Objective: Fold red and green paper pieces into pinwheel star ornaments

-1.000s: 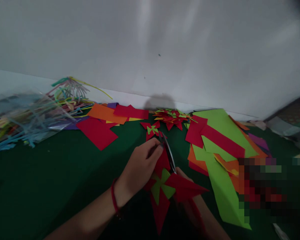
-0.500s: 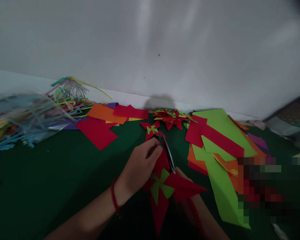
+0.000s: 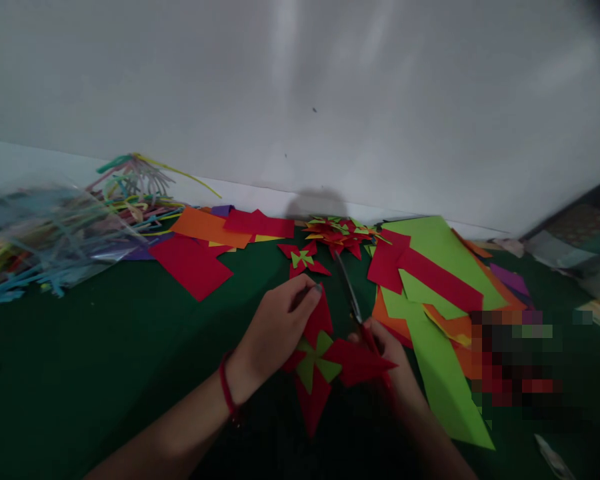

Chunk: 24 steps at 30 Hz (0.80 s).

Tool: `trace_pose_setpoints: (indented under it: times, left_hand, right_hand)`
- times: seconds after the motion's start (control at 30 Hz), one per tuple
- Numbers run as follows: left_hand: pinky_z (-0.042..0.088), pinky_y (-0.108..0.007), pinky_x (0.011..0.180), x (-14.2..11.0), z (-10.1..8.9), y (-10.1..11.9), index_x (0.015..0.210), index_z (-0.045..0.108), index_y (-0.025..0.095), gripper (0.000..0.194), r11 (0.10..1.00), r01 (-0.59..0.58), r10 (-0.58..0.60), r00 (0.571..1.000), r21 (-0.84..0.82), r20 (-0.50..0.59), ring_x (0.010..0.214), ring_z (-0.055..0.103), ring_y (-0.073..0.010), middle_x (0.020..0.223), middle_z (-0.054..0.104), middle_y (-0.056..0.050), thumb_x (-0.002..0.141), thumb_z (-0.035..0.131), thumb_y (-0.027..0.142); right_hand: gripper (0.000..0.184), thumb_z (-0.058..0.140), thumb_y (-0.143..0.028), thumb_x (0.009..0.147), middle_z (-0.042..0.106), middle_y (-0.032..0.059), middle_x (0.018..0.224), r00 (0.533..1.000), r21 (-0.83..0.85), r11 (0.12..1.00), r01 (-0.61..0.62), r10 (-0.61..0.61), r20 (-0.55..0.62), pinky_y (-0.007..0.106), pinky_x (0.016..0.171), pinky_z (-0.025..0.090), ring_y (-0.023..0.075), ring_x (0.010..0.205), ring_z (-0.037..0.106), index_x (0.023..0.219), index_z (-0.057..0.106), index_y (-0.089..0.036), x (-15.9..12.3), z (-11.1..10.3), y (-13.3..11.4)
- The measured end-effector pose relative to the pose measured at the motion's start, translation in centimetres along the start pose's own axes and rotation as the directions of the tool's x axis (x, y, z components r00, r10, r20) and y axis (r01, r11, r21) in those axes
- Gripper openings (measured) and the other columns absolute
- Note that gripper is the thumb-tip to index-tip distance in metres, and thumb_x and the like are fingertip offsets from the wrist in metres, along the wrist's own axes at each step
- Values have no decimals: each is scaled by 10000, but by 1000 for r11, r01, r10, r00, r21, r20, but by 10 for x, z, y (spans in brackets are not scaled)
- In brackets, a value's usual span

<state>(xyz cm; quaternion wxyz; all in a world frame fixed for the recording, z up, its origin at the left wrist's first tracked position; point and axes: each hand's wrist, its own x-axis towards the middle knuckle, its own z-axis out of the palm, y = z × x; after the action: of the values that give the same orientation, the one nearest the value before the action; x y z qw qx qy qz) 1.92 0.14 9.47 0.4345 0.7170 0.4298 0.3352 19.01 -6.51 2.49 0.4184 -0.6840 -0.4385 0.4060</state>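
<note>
My left hand (image 3: 275,327) pinches the top point of a red paper pinwheel (image 3: 325,363) with a green centre, held just above the green table (image 3: 105,347). My right hand (image 3: 395,363) grips red-handled scissors (image 3: 353,300), blades closed and pointing up and away to the right of the pinwheel. A red string bracelet circles my left wrist. Part of my right hand is hidden behind the pinwheel's right point.
A small finished pinwheel (image 3: 303,259) and a heap of others (image 3: 343,235) lie beyond my hands. Green and red paper sheets (image 3: 430,280) spread to the right, red and orange sheets (image 3: 200,247) to the left. A plastic bag of coloured straws (image 3: 55,227) lies far left against the white wall.
The scissors have come out of the pinwheel and swung to the right. Both hands and the pinwheel have drifted slightly up and away from me.
</note>
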Motion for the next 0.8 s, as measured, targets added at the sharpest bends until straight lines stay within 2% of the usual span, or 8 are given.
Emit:
trace_pose_setpoints:
  times: [0.13, 0.27, 0.37, 0.47, 0.57, 0.67, 0.73, 0.8]
  left_hand:
    - [299, -218, 515, 0, -2, 1, 677, 467, 182, 273, 1000, -17, 18, 999, 25, -48, 552, 443, -103, 597, 473, 39, 867, 345, 336]
    - [309, -209, 487, -3, -4, 4, 686, 484, 184, 283, 1000, 0, 0, 999, 3, -41, 531, 450, -103, 585, 486, 37, 858, 360, 372]
    - [358, -205, 497, -8, -5, 9, 757, 511, 197, 260, 996, 47, -47, 999, -79, 4, 558, 518, -115, 623, 553, 26, 852, 368, 393]
    - [416, -206, 532, -12, -8, 16, 827, 518, 212, 230, 974, 92, -78, 994, -209, 75, 593, 584, -126, 672, 622, 17, 854, 370, 386]
    - [428, -195, 544, -14, -9, 21, 819, 536, 213, 209, 966, 68, -50, 996, -248, 78, 611, 595, -120, 693, 641, 19, 852, 389, 357]
    - [413, -185, 547, -14, -10, 23, 803, 569, 210, 203, 982, 24, -15, 999, -188, 46, 632, 574, -110, 718, 633, 22, 843, 415, 335]
    - [397, -184, 533, -14, -11, 22, 787, 583, 207, 212, 991, 14, -9, 999, -130, 42, 623, 550, -107, 698, 615, 23, 838, 423, 337]
    - [381, -184, 517, -13, -12, 21, 764, 587, 202, 225, 996, 10, -6, 999, -84, 44, 605, 529, -105, 664, 595, 25, 836, 424, 340]
  right_hand:
    - [311, 536, -500, 693, 543, 0, 644, 977, -373, 928, -25, -55, -204, 248, 504, 345, 157, 569, 503, 737, 480, -198, 20, -31, 11]
    - [330, 519, -476, 695, 606, 51, 764, 927, -657, 734, -172, -105, -360, 261, 507, 350, 201, 628, 567, 869, 494, -197, 34, -52, 21]
    - [352, 485, -472, 708, 614, 71, 783, 922, -731, 649, -211, -118, -370, 261, 501, 351, 212, 645, 585, 913, 497, -186, 36, -56, 24]
    - [365, 480, -474, 702, 617, 84, 793, 930, -738, 641, -213, -100, -354, 269, 504, 359, 226, 666, 590, 920, 505, -182, 38, -54, 27]
    - [318, 510, -443, 689, 616, 74, 780, 934, -651, 738, -177, -82, -347, 277, 525, 378, 226, 683, 587, 884, 511, -192, 40, -51, 29]
    - [242, 537, -435, 690, 596, 21, 713, 962, -350, 935, -58, -41, -269, 257, 519, 394, 170, 600, 564, 779, 504, -213, 35, -44, 21]
    - [248, 521, -469, 716, 527, -28, 590, 998, -65, 998, -1, -3, -58, 239, 437, 365, 118, 443, 471, 708, 477, -225, 24, -36, 6]
    - [243, 502, -459, 754, 440, -50, 507, 990, 120, 992, 27, -43, 133, 220, 402, 340, 100, 408, 416, 682, 476, -229, 11, -27, -14]
